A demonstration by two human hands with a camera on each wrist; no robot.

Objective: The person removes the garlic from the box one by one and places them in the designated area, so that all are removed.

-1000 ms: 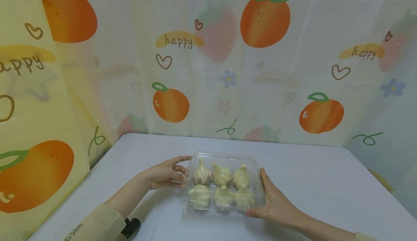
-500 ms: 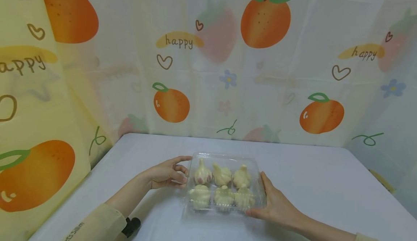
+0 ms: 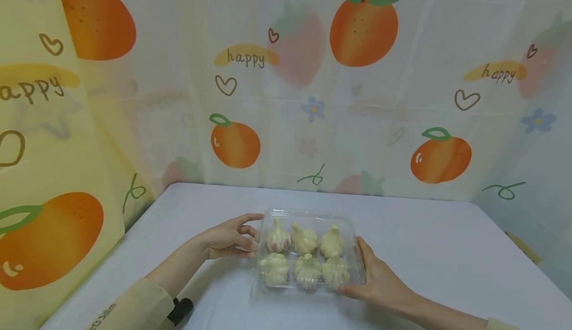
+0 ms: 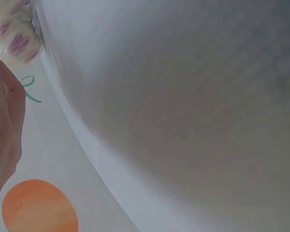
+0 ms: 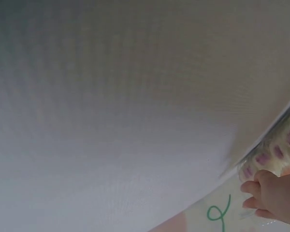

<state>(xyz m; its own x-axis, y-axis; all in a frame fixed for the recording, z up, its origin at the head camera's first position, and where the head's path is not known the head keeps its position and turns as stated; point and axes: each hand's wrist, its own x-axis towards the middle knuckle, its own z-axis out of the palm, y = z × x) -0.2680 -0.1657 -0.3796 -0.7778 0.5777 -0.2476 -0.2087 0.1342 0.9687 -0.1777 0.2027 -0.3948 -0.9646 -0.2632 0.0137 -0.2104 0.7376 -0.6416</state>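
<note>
Right hand [image 3: 384, 283] has its thumb at the near right corner, fingers along the right wall of the clear plastic box [image 3: 308, 214]; left hand [image 3: 230, 239] puts bent fingers to the opposite wall; box is clamped between them, six garlic bulbs [image 3: 305, 240] inside; can't tell if its base sits fully on the white table [image 3: 424, 240]; main risk, my read: uneven squeeze flexes thin walls, box pops open, bulbs roll; patterned curtain [image 3: 286, 97] well behind, unlikely to snag.
</note>
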